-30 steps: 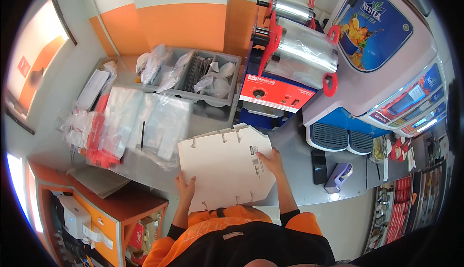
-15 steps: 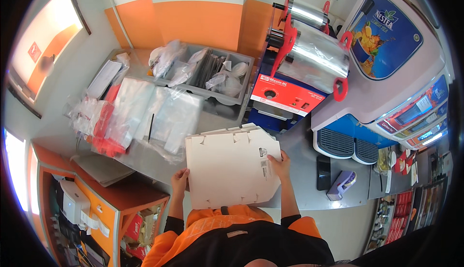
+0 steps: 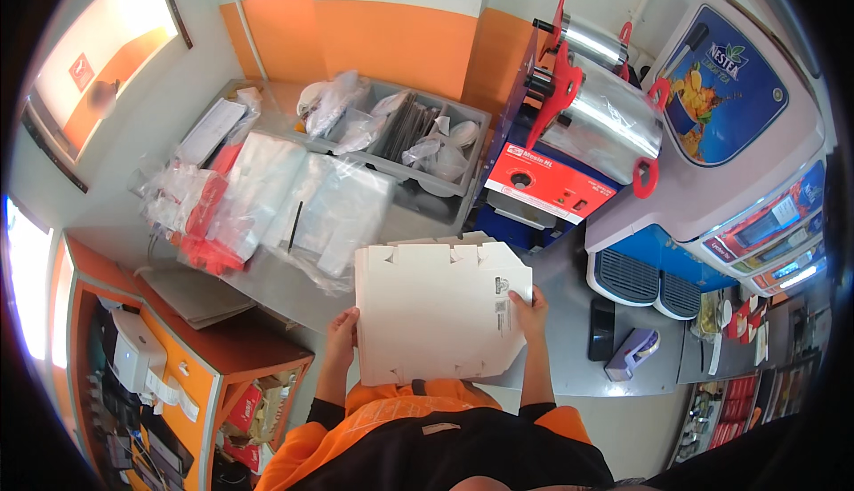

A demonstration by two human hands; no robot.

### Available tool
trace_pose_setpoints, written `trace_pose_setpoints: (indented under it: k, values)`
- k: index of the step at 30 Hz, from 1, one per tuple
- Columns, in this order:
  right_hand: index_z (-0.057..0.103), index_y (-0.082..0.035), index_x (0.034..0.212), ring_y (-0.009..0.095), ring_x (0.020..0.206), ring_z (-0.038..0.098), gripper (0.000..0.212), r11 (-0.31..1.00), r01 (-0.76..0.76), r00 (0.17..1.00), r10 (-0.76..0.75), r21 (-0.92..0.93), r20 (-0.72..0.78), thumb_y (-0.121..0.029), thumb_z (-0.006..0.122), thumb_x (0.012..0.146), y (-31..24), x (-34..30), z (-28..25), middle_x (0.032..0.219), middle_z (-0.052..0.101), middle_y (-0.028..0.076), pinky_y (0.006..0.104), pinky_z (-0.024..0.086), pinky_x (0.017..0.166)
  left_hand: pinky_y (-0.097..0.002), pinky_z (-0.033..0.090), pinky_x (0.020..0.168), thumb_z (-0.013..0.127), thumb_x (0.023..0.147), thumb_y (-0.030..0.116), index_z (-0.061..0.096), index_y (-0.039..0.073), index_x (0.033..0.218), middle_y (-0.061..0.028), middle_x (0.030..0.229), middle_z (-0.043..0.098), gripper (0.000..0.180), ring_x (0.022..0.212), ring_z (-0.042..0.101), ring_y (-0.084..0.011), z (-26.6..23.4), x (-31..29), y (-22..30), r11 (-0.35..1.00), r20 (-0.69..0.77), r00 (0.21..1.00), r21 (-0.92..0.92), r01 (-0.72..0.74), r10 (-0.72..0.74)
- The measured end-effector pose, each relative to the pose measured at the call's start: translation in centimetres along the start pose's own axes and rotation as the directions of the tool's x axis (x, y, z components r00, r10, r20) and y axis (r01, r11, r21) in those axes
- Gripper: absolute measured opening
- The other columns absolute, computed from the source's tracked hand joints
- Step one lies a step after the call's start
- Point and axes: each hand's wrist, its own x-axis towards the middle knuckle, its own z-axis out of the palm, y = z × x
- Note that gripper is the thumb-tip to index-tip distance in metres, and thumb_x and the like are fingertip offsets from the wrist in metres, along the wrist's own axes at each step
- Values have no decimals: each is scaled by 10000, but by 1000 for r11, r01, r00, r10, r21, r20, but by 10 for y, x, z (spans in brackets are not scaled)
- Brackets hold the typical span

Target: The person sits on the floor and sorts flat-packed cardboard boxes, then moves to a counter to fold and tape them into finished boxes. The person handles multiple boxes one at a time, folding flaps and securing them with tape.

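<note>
Moved left hand [image 3: 340,340] out to left edge of flat white notched cardboard stack [image 3: 431,313], near-left of red-and-blue metal sealing machine [image 3: 556,184], with finger closure there impossible to tell and right hand [image 3: 533,315] clamped on right edge, so now contacting both sides.

From here I count two hands [image 3: 341,333], one stack of cardboard [image 3: 431,317], two rollers [image 3: 614,122], one sealer [image 3: 551,184], one drinks machine [image 3: 694,184], two drip trays [image 3: 625,276], one phone [image 3: 601,329], one tape dispenser [image 3: 628,359].

Gap between cardboard [image 3: 436,326] and phone [image 3: 601,333], sealer [image 3: 553,182] behind
</note>
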Motion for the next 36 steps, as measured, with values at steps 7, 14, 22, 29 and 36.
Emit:
trace_pose_setpoints:
  k: [7, 14, 22, 29, 36]
  values:
    - [638, 12, 1039, 120, 800, 626, 325, 1000, 18, 1000, -18, -8, -2, -54, 752, 741, -2, -5, -2, 913, 680, 67, 253, 484, 716, -214, 439, 616, 572, 923, 206, 596, -16, 946, -9, 824, 591, 224, 708, 519, -56, 17, 2, -17, 836, -140, 847, 306, -455, 512]
    - [643, 16, 1047, 114, 792, 622, 321, 999, -29, 1000, 29, 18, -3, -46, 747, 750, -6, -10, -1, 930, 683, 64, 246, 480, 711, -211, 434, 634, 531, 942, 160, 557, -10, 956, -18, 841, 573, 173, 710, 512, -66, 38, -22, -3, 818, -169, 819, 310, -484, 549]
    - [612, -1, 1083, 133, 821, 634, 344, 972, -66, 996, 51, 226, 70, -31, 729, 761, -4, -7, -7, 952, 678, 69, 256, 489, 752, -256, 488, 743, 479, 968, 240, 574, -3, 1037, -52, 966, 622, 270, 863, 599, -126, 26, -26, 23, 991, 71, 996, -126, -45, 54]
    - [507, -27, 1190, 163, 989, 596, 431, 890, -78, 992, 22, 448, 128, -7, 669, 791, -13, -22, -30, 1084, 632, 84, 296, 446, 889, -228, 453, 708, 426, 997, 287, 592, 28, 972, 1, 865, 611, 310, 768, 546, -69, 43, -73, 34, 980, 206, 958, -39, -197, 201]
    - [410, -12, 1282, 188, 1098, 539, 551, 904, 74, 988, -123, 421, 89, -4, 644, 783, -64, -47, -45, 1197, 562, 102, 312, 400, 957, -173, 357, 679, 384, 1012, 287, 533, 50, 931, 47, 826, 528, 291, 751, 437, -23, 56, -92, 48, 871, 239, 860, 94, -482, 450]
